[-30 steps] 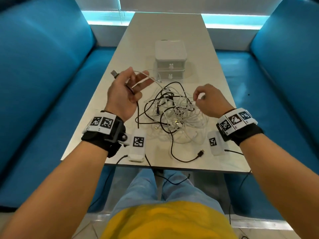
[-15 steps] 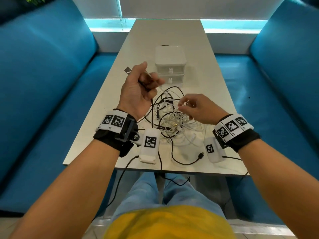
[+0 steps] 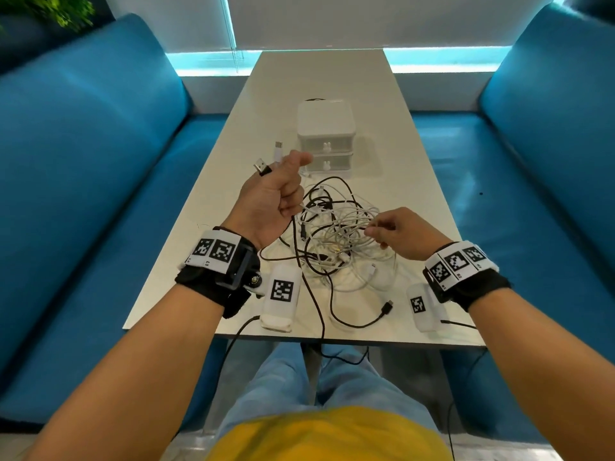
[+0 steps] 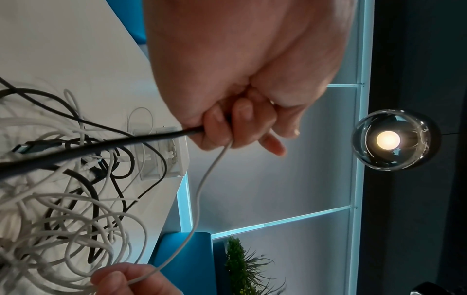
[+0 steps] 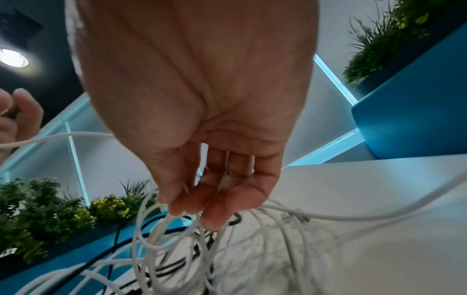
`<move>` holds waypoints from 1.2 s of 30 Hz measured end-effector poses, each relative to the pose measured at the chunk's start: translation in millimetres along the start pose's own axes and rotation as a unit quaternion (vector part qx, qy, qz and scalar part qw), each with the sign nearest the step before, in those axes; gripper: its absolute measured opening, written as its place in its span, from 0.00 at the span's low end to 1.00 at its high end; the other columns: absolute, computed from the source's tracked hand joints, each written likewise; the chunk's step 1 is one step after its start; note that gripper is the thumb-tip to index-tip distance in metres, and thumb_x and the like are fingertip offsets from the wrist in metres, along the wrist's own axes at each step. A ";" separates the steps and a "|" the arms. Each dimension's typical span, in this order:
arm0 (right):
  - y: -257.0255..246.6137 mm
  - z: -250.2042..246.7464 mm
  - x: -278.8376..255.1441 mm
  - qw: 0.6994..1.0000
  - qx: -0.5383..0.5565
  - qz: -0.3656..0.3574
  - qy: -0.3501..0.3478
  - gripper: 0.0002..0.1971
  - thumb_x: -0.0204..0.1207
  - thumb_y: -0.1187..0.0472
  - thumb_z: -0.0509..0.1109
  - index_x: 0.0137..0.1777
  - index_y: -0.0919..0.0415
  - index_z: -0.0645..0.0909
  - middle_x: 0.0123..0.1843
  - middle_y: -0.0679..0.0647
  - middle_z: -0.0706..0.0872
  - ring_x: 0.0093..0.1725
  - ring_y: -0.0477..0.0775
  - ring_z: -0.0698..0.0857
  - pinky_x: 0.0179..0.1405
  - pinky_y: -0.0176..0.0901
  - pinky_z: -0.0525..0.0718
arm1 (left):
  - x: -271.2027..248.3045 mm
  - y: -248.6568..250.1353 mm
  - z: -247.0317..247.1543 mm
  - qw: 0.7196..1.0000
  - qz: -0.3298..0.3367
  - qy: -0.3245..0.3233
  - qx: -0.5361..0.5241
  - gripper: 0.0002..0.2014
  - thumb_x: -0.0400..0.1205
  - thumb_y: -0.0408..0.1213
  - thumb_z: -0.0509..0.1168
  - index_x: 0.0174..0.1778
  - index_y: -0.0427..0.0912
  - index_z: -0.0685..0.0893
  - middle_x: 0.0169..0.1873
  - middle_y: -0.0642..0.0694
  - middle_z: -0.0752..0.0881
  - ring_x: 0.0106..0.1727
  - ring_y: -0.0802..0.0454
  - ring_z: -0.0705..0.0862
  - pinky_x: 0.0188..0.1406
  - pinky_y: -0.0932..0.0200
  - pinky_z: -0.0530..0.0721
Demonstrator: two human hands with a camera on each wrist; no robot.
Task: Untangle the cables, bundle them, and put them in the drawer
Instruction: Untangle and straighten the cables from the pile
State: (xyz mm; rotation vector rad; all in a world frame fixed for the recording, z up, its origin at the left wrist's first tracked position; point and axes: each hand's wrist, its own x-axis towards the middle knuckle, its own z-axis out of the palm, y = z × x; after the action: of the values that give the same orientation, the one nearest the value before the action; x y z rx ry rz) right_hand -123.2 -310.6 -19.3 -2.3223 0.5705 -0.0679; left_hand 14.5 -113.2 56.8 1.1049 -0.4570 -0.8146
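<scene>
A tangle of black and white cables (image 3: 336, 237) lies on the white table (image 3: 382, 134), in front of a small white two-drawer box (image 3: 324, 138) with both drawers closed. My left hand (image 3: 293, 194) is raised left of the tangle and grips a black cable (image 4: 126, 143) and a thin white cable (image 4: 202, 189). A black USB plug (image 3: 261, 168) and a white plug (image 3: 279, 149) stick out above the fist. My right hand (image 3: 372, 232) is over the tangle's right side and pinches white cable loops (image 5: 161, 229) between thumb and fingertips (image 5: 209, 217).
Blue benches (image 3: 100, 194) flank the table on both sides. A loose black plug end (image 3: 387, 307) lies near the table's front edge, and one black cable (image 3: 321, 327) hangs over that edge toward my lap. Plants (image 5: 50, 209) stand behind the benches.
My left hand curled tighter round the cables and lifted, so a white plug now shows above it. My right hand went into the tangle and pinched white strands.
</scene>
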 end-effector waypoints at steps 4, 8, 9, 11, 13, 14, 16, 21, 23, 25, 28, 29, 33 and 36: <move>-34.7 -10.5 -9.5 0.994 0.058 -0.054 0.069 0.10 0.77 0.53 0.72 0.58 0.48 0.84 0.42 0.51 0.84 0.38 0.47 0.82 0.43 0.38 0.81 | 0.1 -1.1 5.1 0.992 -0.038 -0.024 0.114 0.17 0.89 0.46 0.52 0.42 0.43 0.82 0.16 0.56 0.61 0.19 0.59 0.57 0.22 0.63 0.52; -97.6 -23.2 -17.3 0.968 0.164 -0.160 0.106 0.14 0.80 0.55 0.69 0.64 0.54 0.82 0.46 0.50 0.87 0.34 0.39 0.84 0.35 0.29 0.80 | -2.2 -12.1 21.5 0.972 -0.069 -0.043 0.219 0.13 0.88 0.39 0.56 0.38 0.44 0.77 0.19 0.56 0.63 0.20 0.58 0.59 0.19 0.64 0.55; -105.9 -23.8 -16.5 0.965 0.156 -0.176 0.113 0.12 0.80 0.56 0.70 0.62 0.55 0.84 0.45 0.49 0.88 0.34 0.39 0.85 0.36 0.30 0.81 | -2.2 -13.3 24.5 0.973 -0.072 -0.039 0.215 0.12 0.88 0.36 0.57 0.38 0.44 0.75 0.19 0.55 0.63 0.20 0.58 0.58 0.19 0.64 0.54; -111.9 -24.3 -13.9 0.962 0.147 -0.187 0.133 0.07 0.78 0.61 0.71 0.53 0.57 0.87 0.41 0.49 0.88 0.35 0.40 0.86 0.40 0.34 0.84 | -1.8 -13.4 26.9 0.976 -0.077 -0.039 0.201 0.11 0.87 0.34 0.57 0.37 0.45 0.74 0.20 0.55 0.62 0.20 0.58 0.57 0.19 0.63 0.53; -111.2 -25.1 -12.2 0.962 0.149 -0.192 0.126 0.04 0.77 0.66 0.71 0.47 0.60 0.86 0.38 0.48 0.88 0.35 0.39 0.85 0.41 0.31 0.83 | -1.2 -13.9 24.0 0.976 -0.071 -0.041 0.201 0.11 0.86 0.32 0.59 0.36 0.45 0.75 0.20 0.54 0.61 0.20 0.58 0.57 0.20 0.62 0.52; -111.0 -25.4 -12.4 0.963 0.145 -0.195 0.116 0.03 0.77 0.67 0.71 0.46 0.60 0.86 0.37 0.48 0.87 0.36 0.37 0.84 0.42 0.28 0.81 | -1.0 -14.7 22.1 0.977 -0.066 -0.038 0.200 0.10 0.84 0.31 0.60 0.38 0.45 0.75 0.21 0.54 0.62 0.20 0.58 0.58 0.20 0.62 0.53; -109.9 -26.9 -13.2 0.965 0.140 -0.196 0.106 0.02 0.76 0.68 0.71 0.45 0.63 0.84 0.37 0.47 0.87 0.36 0.35 0.83 0.42 0.25 0.78 | -0.9 -15.3 17.1 0.981 -0.063 -0.023 0.185 0.07 0.80 0.26 0.65 0.46 0.44 0.78 0.22 0.53 0.70 0.21 0.57 0.66 0.18 0.64 0.57; -105.8 -29.8 -16.3 0.976 0.072 -0.192 0.079 0.05 0.77 0.65 0.71 0.44 0.54 0.85 0.38 0.39 0.85 0.40 0.33 0.83 0.43 0.23 0.74 | -0.2 -14.6 8.6 0.983 -0.077 -0.005 0.168 0.21 0.72 0.16 0.68 0.54 0.44 0.81 0.33 0.48 0.84 0.31 0.57 0.79 0.17 0.68 0.65; -109.9 -27.4 -17.5 0.976 0.036 -0.203 0.062 0.05 0.76 0.65 0.72 0.44 0.53 0.86 0.42 0.40 0.85 0.44 0.35 0.83 0.44 0.21 0.72 | -0.9 -14.8 13.5 0.970 -0.089 -0.031 0.225 0.18 0.72 0.16 0.69 0.50 0.43 0.81 0.32 0.49 0.83 0.31 0.57 0.78 0.21 0.66 0.67; -116.1 -24.6 -17.1 0.975 0.020 -0.215 0.058 0.05 0.75 0.66 0.72 0.45 0.55 0.87 0.49 0.41 0.85 0.49 0.35 0.82 0.44 0.19 0.71 | -1.4 -15.2 18.5 0.959 -0.099 -0.048 0.261 0.15 0.72 0.18 0.70 0.40 0.44 0.81 0.26 0.51 0.82 0.28 0.56 0.78 0.27 0.61 0.67; -123.3 -22.6 -18.0 0.976 0.039 -0.211 0.048 0.07 0.76 0.66 0.71 0.43 0.52 0.86 0.50 0.41 0.87 0.52 0.36 0.84 0.50 0.24 0.76 | -2.5 -14.3 20.9 0.958 -0.125 -0.058 0.250 0.14 0.73 0.19 0.70 0.38 0.45 0.83 0.26 0.48 0.78 0.25 0.55 0.73 0.27 0.61 0.65; -124.8 -21.9 -18.7 0.975 0.047 -0.212 0.047 0.07 0.76 0.66 0.71 0.44 0.52 0.86 0.47 0.40 0.88 0.51 0.36 0.85 0.52 0.29 0.80 | -3.3 -13.3 20.1 0.958 -0.132 -0.063 0.245 0.14 0.73 0.19 0.69 0.43 0.44 0.83 0.27 0.46 0.76 0.22 0.56 0.71 0.24 0.62 0.63; -129.3 -18.2 -21.5 0.972 0.062 -0.224 0.041 0.07 0.77 0.65 0.71 0.45 0.52 0.87 0.44 0.42 0.89 0.48 0.39 0.87 0.55 0.37 0.85 | -6.9 -9.7 18.8 0.957 -0.155 -0.077 0.235 0.15 0.74 0.17 0.66 0.39 0.44 0.82 0.25 0.46 0.74 0.18 0.57 0.69 0.18 0.65 0.61; -130.8 -16.9 -20.3 0.970 0.078 -0.226 0.034 0.07 0.78 0.66 0.69 0.47 0.55 0.87 0.48 0.48 0.91 0.50 0.43 0.88 0.57 0.46 0.86 | -8.5 -7.8 18.5 0.956 -0.167 -0.082 0.228 0.15 0.75 0.17 0.66 0.35 0.43 0.80 0.25 0.47 0.82 0.18 0.56 0.70 0.17 0.66 0.62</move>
State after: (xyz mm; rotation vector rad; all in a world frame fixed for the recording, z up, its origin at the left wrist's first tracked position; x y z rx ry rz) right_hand -95.1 -230.2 83.3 -2.2573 0.0542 -0.3924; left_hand -6.4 -119.5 57.6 1.5769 -0.6270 -1.1384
